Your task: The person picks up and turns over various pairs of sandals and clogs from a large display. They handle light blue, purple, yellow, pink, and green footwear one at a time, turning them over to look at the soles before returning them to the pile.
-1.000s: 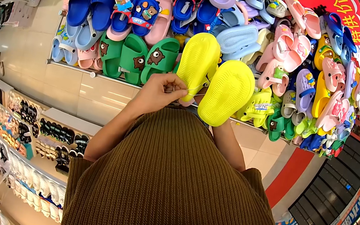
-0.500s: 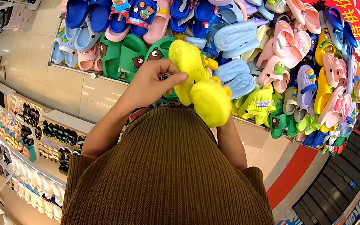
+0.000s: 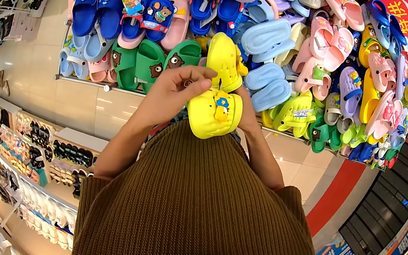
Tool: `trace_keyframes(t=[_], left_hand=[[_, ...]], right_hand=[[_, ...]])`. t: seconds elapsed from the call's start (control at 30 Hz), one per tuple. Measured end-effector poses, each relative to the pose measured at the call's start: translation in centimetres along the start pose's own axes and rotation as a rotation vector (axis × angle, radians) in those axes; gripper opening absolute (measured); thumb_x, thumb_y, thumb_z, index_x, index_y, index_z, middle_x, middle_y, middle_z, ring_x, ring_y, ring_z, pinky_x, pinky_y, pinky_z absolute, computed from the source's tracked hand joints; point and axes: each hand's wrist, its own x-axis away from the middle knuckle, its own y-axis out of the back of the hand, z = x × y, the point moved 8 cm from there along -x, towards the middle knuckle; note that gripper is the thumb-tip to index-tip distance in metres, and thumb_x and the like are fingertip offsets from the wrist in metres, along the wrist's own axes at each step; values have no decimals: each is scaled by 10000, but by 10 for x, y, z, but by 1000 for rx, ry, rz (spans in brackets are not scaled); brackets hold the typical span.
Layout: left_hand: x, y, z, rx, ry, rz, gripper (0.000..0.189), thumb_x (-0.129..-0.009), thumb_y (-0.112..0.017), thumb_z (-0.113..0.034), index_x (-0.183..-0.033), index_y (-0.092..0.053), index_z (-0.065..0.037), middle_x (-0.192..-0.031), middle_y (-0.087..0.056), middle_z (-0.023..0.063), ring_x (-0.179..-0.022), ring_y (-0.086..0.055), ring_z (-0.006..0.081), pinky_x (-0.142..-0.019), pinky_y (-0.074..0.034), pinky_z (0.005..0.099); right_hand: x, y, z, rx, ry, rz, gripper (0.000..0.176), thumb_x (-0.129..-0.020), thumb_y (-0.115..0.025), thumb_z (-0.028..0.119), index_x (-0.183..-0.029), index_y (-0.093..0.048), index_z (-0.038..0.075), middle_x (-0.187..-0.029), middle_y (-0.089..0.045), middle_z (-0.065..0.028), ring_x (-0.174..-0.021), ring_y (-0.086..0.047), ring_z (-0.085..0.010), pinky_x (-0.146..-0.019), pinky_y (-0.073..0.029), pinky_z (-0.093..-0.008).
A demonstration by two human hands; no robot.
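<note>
A pair of yellow children's clogs hangs in front of my body. The upper yellow clog (image 3: 223,62) points away from me. The lower yellow clog (image 3: 209,115) shows its top, with a cartoon charm in blue and yellow. My left hand (image 3: 169,94) is closed in a pinch at the gap between the two clogs; what its fingertips hold is too small to make out. Behind the clogs' right side, my right hand (image 3: 247,114) grips the pair, its fingers mostly hidden. Green slides with bear faces (image 3: 150,63) lie just beyond my left hand.
A display (image 3: 107,87) heaped with colourful clogs and slides fills the far side. Light blue slippers (image 3: 266,86) and a lime clog (image 3: 295,112) lie near its front edge. Shoe shelves (image 3: 41,153) stand at lower left. A red floor stripe (image 3: 334,197) runs on the right.
The clogs have turned: the lower one has swung left and now shows its charm, while the upper one has moved right and stands more upright. My left hand stays pinched close by.
</note>
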Motion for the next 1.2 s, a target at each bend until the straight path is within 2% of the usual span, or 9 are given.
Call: trace_keyframes(t=[0.2,0.27,0.4,0.47,0.6,0.63,0.73,0.87,1.2], left_hand=[[8,-12,-20,-274,-128,48,73,-888,-683,-16,-895,-659,52,-1200,-681,158,-1088,-628,208,-952,-465,323],[17,-22,-45,-524,-223,25,80,-837,-720,8,-865,-651,37,-1163,-686,161,-1080,-632,228,-948,-466,334],[32,-69,-64,-1025,-561,145,228,-769,-822,-168,-800,-614,-79,-1129,-651,94,-1108,-584,317,-1090,-349,554],[38,-97,-50,-1085,-607,260,241,-783,-814,-209,-798,-608,-84,-1146,-636,81,-1138,-570,306,-1133,-287,607],[40,-126,-28,-1007,-651,405,237,-777,-823,-169,-849,-617,-77,-1274,-608,98,-1282,-511,329,-1150,-271,610],[39,-128,-29,-947,-617,449,220,-788,-820,-153,-879,-641,-62,-1286,-615,105,-1264,-534,343,-1113,-365,537],[35,-111,4,-727,-338,508,205,-797,-815,-128,-908,-664,-45,-1258,-640,116,-1201,-580,351,-1044,-450,453],[24,-83,38,-573,-47,352,161,-841,-769,-92,-917,-674,14,-1135,-697,163,-1060,-667,300,-953,-495,391],[11,-56,27,-511,-88,196,164,-864,-753,-99,-939,-662,15,-1077,-716,150,-984,-694,267,-889,-514,342]], right_hand=[[10,-7,7,47,98,-47,508,-855,-727,61,-1336,-563,30,-1258,-646,-72,-1124,-619,-153,-946,-518,-336],[17,-17,38,380,317,-38,520,-850,-745,82,-1333,-560,33,-1265,-651,-84,-1137,-620,-175,-956,-506,-351],[30,-15,72,814,680,-269,491,-800,-799,159,-1244,-630,34,-1269,-643,-153,-1175,-626,-305,-975,-488,-400],[33,8,60,787,640,-403,476,-785,-805,160,-1218,-649,37,-1276,-640,-165,-1181,-624,-315,-983,-484,-408],[50,56,91,793,610,-713,396,-829,-743,161,-1186,-648,17,-1137,-707,-162,-1046,-692,-318,-891,-534,-384],[59,80,98,737,635,-815,384,-826,-732,152,-1172,-649,9,-1114,-713,-172,-1019,-700,-325,-867,-539,-384],[100,157,134,863,704,-1177,328,-815,-716,157,-1087,-662,-19,-995,-729,-197,-906,-713,-359,-796,-546,-379],[137,263,154,1157,253,-1398,283,-823,-698,220,-971,-683,-20,-910,-710,-244,-865,-689,-412,-755,-540,-401],[117,339,108,1168,-65,-1394,483,-823,-732,395,-971,-701,-63,-903,-695,-292,-883,-668,-458,-782,-536,-498]])
